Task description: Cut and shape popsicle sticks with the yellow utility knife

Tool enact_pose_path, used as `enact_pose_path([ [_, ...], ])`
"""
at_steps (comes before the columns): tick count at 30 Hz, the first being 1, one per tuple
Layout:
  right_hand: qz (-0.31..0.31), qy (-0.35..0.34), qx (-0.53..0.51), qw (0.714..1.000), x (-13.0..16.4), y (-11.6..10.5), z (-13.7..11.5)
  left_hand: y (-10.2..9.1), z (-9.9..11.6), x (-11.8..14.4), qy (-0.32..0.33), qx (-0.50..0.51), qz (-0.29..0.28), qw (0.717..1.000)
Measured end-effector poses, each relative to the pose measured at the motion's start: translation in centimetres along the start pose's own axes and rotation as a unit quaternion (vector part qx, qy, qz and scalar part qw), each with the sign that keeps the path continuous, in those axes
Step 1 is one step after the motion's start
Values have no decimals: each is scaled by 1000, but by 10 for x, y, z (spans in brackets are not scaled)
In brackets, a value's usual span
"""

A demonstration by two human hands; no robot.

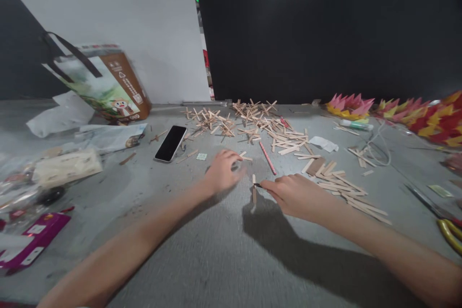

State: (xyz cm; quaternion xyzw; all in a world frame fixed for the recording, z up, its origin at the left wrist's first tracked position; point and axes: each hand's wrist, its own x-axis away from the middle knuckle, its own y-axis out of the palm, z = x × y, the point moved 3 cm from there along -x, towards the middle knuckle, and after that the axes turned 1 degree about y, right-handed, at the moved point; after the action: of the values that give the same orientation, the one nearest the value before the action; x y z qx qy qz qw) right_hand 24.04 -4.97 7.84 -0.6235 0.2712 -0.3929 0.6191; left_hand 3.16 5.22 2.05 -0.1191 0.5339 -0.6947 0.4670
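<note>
My right hand [294, 196] rests on the grey table [202, 250] with its fingers closed on a small dark-tipped tool. The tip touches a single wooden craft stick [254, 188] that lies lengthwise in front of me. My left hand [223, 171] is blurred and hovers palm down just left of that stick, fingers curled, near a loose stick [246, 157]; whether it holds anything cannot be told. A red pencil [267, 157] lies just beyond the hands. Piles of glued stick crosses [231, 120] and loose sticks [335, 183] spread behind and to the right.
A black phone [170, 143] lies at centre left. A brown paper bag [104, 82] leans at the back left, with plastic packets [54, 168] and a purple box [32, 240] nearer. Paper flowers [415, 113], a glue tube [355, 124], a white cable [378, 147] and scissors [443, 221] are on the right.
</note>
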Motion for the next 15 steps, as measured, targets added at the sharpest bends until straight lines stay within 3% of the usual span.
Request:
enact_pose_path([
  [3, -8, 10, -11, 1000, -2, 1, 3, 16, 30, 23, 43, 19, -66, 997],
  [5, -13, 16, -11, 1000, -2, 2, 4, 24, 38, 36, 42, 34, -85, 995],
  [11, -15, 20, -10, 1000, 0, 10, 2, 24, 32, 40, 35, 55, -106, 992],
  [15, -16, 21, -29, 999, -2, 9, 6, 15, 26, 31, 99, 67, -167, 979],
])
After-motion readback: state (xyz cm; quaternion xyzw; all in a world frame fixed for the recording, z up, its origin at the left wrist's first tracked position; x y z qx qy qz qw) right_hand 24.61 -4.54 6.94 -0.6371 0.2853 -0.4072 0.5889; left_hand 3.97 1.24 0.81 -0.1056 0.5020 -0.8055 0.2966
